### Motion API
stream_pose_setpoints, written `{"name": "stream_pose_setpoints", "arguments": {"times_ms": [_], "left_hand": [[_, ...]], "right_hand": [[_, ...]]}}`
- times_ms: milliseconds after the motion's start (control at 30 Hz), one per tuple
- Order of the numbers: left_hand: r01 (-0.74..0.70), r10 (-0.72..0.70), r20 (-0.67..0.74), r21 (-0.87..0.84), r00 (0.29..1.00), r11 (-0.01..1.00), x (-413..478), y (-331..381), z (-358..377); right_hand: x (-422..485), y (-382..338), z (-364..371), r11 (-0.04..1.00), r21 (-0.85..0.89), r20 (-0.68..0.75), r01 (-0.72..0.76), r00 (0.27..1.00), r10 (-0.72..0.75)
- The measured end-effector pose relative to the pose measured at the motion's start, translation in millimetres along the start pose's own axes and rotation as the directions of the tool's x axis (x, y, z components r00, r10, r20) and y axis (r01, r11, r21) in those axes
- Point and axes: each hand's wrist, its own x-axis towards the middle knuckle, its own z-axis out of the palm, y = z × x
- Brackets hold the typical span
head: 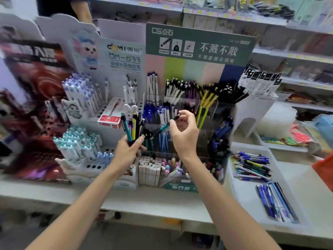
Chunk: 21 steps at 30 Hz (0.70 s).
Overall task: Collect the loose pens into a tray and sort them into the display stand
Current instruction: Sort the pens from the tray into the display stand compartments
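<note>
My left hand [128,149] grips a bunch of several pens [132,128], teal, yellow and black, held upright in front of the display stand [200,46]. My right hand [184,133] pinches a single teal and black pen [164,127] by its upper end, tip pointing down-left over the stand's clear middle compartments. The stand has a green header and tiers of pens sorted by colour. A white tray [241,195] at the right holds two loose heaps of pens [252,167], the nearer one mostly blue.
White holed pen racks [81,109] with blue and teal capped pens stand to the left, a red box [112,114] between them. Erasers [149,168] fill the stand's front row. Store shelves run behind; another person's arm [82,9] is at top left.
</note>
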Motion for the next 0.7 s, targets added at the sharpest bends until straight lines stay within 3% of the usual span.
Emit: {"name": "stream_pose_setpoints", "arguments": {"times_ms": [233,333,400,467,600,700], "left_hand": [[0.021,-0.019,0.041,-0.058,0.999,0.998,0.2,-8.6,-11.1],[0.018,-0.014,0.047,-0.079,0.999,0.997,-0.9,-7.2,-10.9],[-0.002,0.006,0.051,-0.077,0.999,0.997,-0.9,-4.9,-10.7],[-0.01,0.015,0.052,-0.085,0.999,0.996,0.1,-2.9,-11.1],[-0.006,0.013,0.073,-0.096,0.997,0.995,2.8,1.3,-8.7],[-0.006,0.017,0.107,-0.107,0.994,0.994,3.3,5.0,1.5]], "right_hand": [[-17.5,18.0,22.8,0.926,-0.306,0.29,0.222,0.948,-0.131],[-20.9,23.1,31.0,0.858,-0.451,0.451,0.245,0.893,-0.018],[-22.1,23.2,35.6,0.795,-0.537,0.573,0.282,0.814,0.099],[-23.6,23.1,35.8,0.792,-0.532,0.613,0.299,0.781,0.118],[-13.2,9.4,24.0,0.931,-0.341,0.445,0.132,0.895,0.036],[-3.4,-7.1,22.2,0.987,-0.159,0.439,-0.006,0.895,0.077]]}}
